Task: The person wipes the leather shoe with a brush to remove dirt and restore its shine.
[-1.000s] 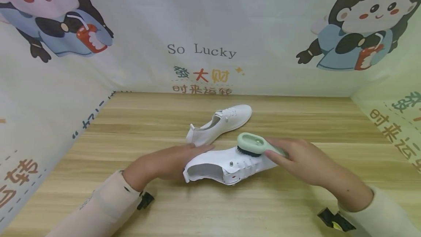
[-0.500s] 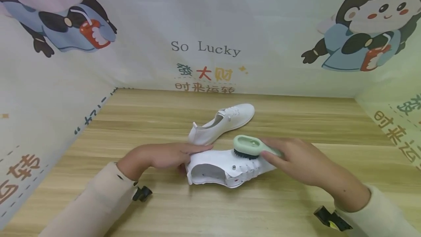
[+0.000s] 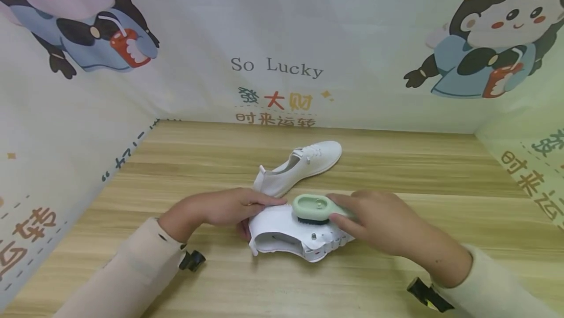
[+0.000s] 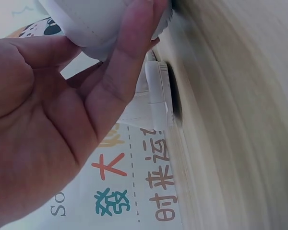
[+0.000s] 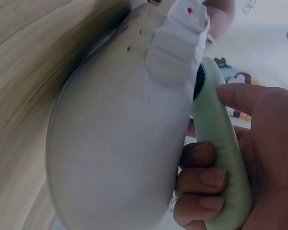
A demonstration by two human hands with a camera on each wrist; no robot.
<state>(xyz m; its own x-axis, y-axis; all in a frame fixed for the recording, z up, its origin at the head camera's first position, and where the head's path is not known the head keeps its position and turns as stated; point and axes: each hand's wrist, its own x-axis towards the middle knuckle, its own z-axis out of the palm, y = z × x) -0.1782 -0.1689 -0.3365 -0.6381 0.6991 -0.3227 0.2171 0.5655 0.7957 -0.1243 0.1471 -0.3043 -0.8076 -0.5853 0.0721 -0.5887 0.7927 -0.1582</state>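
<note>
The left hand (image 3: 233,208) is pinching the heel end of a near shoe (image 3: 275,220), its grip clamped on the white upper between thumb and fingers (image 4: 120,72). That shoe is lying tipped on its side across the middle of the bench (image 3: 405,161) — its mouth is facing the near side, its toe is pointing right, and the laces (image 3: 331,242) are showing along its near right part.

The right hand (image 3: 376,221) is holding a pale green brush (image 3: 315,205), its grip wrapped round the handle (image 5: 225,167); in the right wrist view several fingers are curling about it. The brush head is sitting over the far, upward-turned side of the near shoe, and its black bristles (image 3: 313,221) are touching the white surface just beside the laces.

A far shoe (image 3: 301,163), also white, is resting upright on its sole, its toe pointing right and far. Its heel is standing close behind the left hand — whether they are touching cannot be told.

Pale sleeves (image 3: 136,259) are covering both forearms. At the far side a pale backdrop (image 3: 361,29) is hanging, bearing cartoon figures and the lettering "So Lucky" (image 3: 276,67).
</note>
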